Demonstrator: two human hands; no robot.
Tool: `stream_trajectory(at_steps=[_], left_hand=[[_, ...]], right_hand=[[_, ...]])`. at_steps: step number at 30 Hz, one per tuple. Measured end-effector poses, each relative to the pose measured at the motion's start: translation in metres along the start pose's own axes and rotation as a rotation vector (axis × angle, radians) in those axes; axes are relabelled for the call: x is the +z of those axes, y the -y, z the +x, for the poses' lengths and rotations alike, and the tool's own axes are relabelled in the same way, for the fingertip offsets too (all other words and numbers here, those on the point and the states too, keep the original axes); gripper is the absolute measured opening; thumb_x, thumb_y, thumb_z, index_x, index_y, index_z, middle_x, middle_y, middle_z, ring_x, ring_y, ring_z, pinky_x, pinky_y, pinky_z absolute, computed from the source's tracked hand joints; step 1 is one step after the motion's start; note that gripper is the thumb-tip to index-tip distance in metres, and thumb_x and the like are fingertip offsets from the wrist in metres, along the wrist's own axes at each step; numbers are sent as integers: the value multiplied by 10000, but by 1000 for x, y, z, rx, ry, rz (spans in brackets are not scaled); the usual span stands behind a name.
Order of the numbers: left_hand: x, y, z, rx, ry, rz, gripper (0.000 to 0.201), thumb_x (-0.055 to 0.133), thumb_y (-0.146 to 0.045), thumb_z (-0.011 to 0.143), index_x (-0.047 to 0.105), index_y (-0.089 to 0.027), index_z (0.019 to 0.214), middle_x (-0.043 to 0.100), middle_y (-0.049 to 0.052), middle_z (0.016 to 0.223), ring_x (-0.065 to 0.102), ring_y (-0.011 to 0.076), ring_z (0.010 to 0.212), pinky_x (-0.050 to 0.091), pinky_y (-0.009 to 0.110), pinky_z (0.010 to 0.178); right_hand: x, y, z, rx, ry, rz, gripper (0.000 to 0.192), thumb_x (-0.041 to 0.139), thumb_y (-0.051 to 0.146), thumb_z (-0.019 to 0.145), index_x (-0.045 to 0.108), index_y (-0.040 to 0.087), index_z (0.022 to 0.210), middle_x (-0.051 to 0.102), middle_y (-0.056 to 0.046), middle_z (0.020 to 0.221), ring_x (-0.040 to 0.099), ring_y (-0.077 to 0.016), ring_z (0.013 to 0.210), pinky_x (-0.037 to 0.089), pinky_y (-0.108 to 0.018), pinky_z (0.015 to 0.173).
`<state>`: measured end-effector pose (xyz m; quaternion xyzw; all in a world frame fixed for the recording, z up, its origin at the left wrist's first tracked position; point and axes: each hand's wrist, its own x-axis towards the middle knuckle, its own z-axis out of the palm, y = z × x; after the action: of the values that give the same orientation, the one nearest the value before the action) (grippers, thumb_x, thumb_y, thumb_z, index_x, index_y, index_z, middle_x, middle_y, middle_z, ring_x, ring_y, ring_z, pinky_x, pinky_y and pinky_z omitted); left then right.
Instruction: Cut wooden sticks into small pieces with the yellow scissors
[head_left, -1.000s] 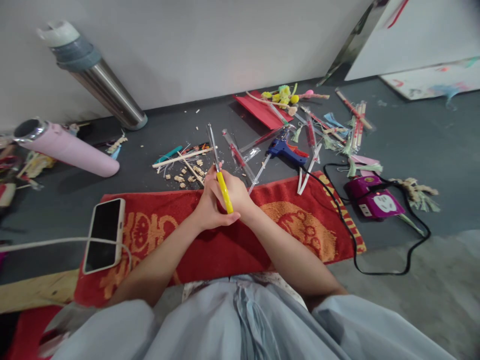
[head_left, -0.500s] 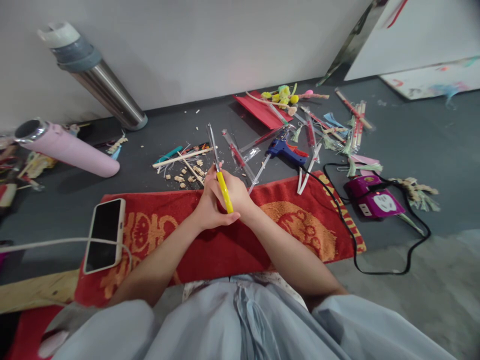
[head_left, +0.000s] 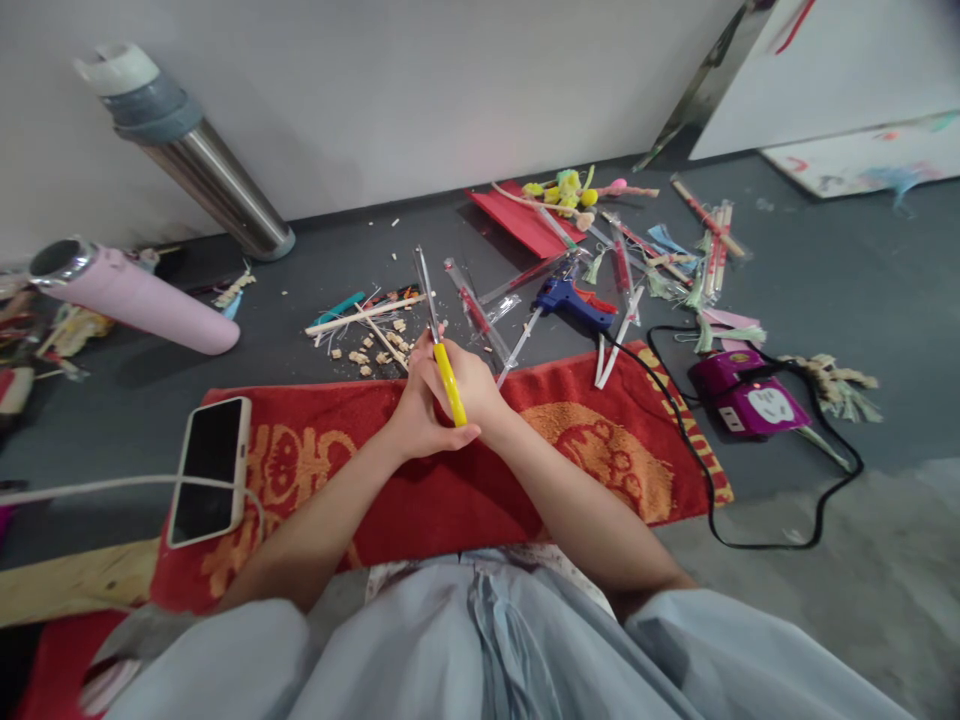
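Both my hands meet above the far edge of a red towel [head_left: 420, 500] spread on the dark floor. My right hand [head_left: 476, 385] grips the yellow handle of a tool [head_left: 450, 385] with a metal tip pointing away from me. My left hand [head_left: 416, 420] closes around the same spot from the left; what it pinches is hidden by the fingers. Just beyond the hands lie wooden sticks and small cut wood bits [head_left: 367, 345].
A phone [head_left: 208, 468] on a white cable lies on the towel's left end. A blue glue gun [head_left: 574, 300] and a purple power socket [head_left: 746, 400] with a black cord sit to the right. A pink bottle [head_left: 135, 300] and steel flask [head_left: 195, 165] lie left. Packaged sticks and tassels [head_left: 675, 260] are scattered.
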<state>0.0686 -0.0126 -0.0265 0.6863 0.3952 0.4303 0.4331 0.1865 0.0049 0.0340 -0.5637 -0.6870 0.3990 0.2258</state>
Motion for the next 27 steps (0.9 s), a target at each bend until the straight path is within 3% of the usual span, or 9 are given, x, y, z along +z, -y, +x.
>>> stream_trajectory(at_steps=[19,27], left_hand=[[0,-1,0,-20,3,0,1207,788,-633,436,217,-223,1418,161,147,1524,29,345,1451,94,509,1201],[-1,-1,0,-18,6,21,1190,775,-633,457,211,-212,1416,139,151,1528,-57,345,1450,72,535,1196]], right_hand=[[2,-2,-1,-25,-21,20,303,376,446,879,557,204,906,692,-71,875,646,-229,783,453,-312,685],[2,-2,0,-14,-6,-1,310,375,448,885,556,199,927,690,-79,896,648,-237,802,450,-313,690]])
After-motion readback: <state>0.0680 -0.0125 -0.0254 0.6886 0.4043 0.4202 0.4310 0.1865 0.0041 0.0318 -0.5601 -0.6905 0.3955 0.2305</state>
